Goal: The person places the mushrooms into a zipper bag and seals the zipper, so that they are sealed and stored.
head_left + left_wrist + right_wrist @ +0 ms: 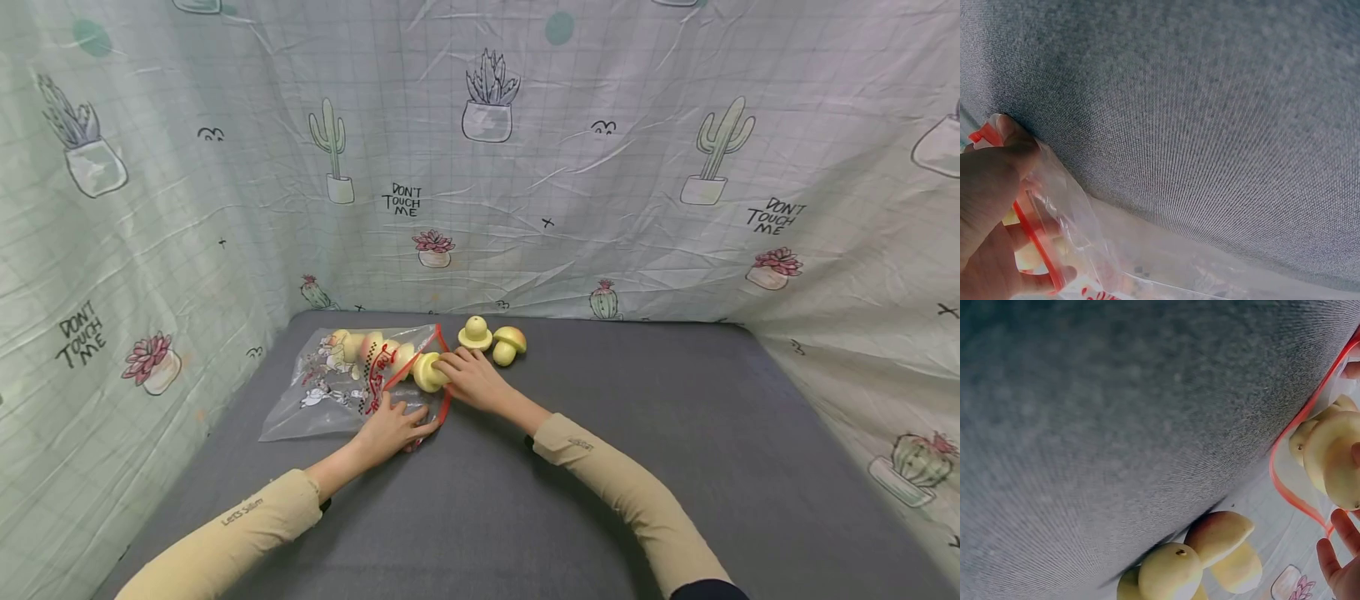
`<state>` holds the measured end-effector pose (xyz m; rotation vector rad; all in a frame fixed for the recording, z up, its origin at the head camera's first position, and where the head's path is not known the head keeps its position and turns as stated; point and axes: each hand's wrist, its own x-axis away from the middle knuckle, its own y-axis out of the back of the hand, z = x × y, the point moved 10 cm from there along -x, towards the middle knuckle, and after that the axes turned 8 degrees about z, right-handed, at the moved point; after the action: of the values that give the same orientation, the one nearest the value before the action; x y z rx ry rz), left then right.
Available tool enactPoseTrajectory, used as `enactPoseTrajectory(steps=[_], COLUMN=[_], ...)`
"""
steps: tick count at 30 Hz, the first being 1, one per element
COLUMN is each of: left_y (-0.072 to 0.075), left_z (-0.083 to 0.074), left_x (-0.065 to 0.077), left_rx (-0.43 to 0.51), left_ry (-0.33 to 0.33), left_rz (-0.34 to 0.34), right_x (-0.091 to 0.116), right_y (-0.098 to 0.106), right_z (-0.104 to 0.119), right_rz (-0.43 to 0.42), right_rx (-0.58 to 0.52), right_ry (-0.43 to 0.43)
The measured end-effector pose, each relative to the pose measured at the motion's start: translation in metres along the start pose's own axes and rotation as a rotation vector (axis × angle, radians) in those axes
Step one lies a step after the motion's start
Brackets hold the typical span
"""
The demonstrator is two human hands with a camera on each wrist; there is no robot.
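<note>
A clear plastic zip bag (pixel 300 417) with a red zip edge lies on the table, its mouth facing right. Several yellowish toy mushrooms (pixel 343 347) lie inside it, seen through the film. My left hand (pixel 387 433) pinches the near side of the mouth, the red edge (pixel 1035 240) running between thumb and fingers in the left wrist view. At the mouth, my right hand (pixel 480 385) holds a toy mushroom (pixel 427 372) by its stem side; in the right wrist view this held mushroom (pixel 1325 453) is framed by the red rim, with the hand partly cut off.
Two more mushrooms stand just beyond my right hand: one cap-down mushroom (pixel 475 335) and one upright mushroom (pixel 510 343) with a reddish cap. The dark grey tabletop (pixel 637 400) meets a pale curtain (pixel 562 233) with printed cacti at the back and both sides.
</note>
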<state>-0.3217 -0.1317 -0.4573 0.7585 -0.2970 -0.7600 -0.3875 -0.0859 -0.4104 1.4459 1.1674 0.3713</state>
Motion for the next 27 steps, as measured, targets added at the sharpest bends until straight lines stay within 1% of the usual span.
enactPoseTrajectory(steps=[4,8,15,22,27], left_y=[0.0029,0.0062,0.0060,0.0029,0.0025], left_z=[0.0013,0.0028,0.0007,0.0000,0.0006], left_x=[0.0002,0.0010,0.0008,-0.0001,0.0001], left_rx=[0.000,0.014,0.012,0.001,-0.006], left_ry=[0.008,0.014,0.011,0.006,0.008], left_rz=[-0.011,-0.026,-0.030,-0.019,-0.026], right_x=[-0.0014,-0.0009,0.0005,0.0033,0.0042], right_y=[-0.0009,-0.0054,-0.0083,-0.0029,-0.0038], right_z=[0.0016,0.0040,0.0019,0.0040,0.0043], right_rz=[0.010,0.047,0.082,0.096,0.120], right_rx=[-0.006,-0.013,-0.024,-0.070,-0.078], right_ry=[-0.001,0.002,-0.018,0.013,0.042])
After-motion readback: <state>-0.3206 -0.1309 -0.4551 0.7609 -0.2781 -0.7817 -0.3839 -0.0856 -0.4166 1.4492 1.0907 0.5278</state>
